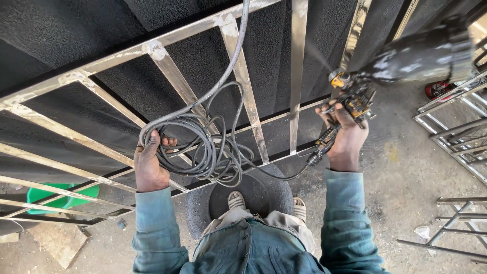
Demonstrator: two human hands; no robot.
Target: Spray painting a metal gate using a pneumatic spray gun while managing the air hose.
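Two hands are busy here: your right hand (347, 139) is closed around the grip of a spray gun (355, 99), with fingers on the trigger, and a fine mist shows off the nozzle toward an upright bar of the metal grille (243, 86). The gun's paint-spattered cup (421, 58) points up toward the grille's top right corner. Your left hand (149, 165) is curled shut on a bundled coil of black hose (203, 144), held against the grille's lower rail, near its middle; one loose length runs up past the top rail, another leads across to the gun's base.

You appear to be mid-spray, coating the bars, which look bare and shiny against the black panel (127, 30) behind. By my reading, the next pass calls for slack: let out hose from the coil as the gun travels along each bar, keeping loops off wet metal. Your feet stand on a tyre (264, 190) below.
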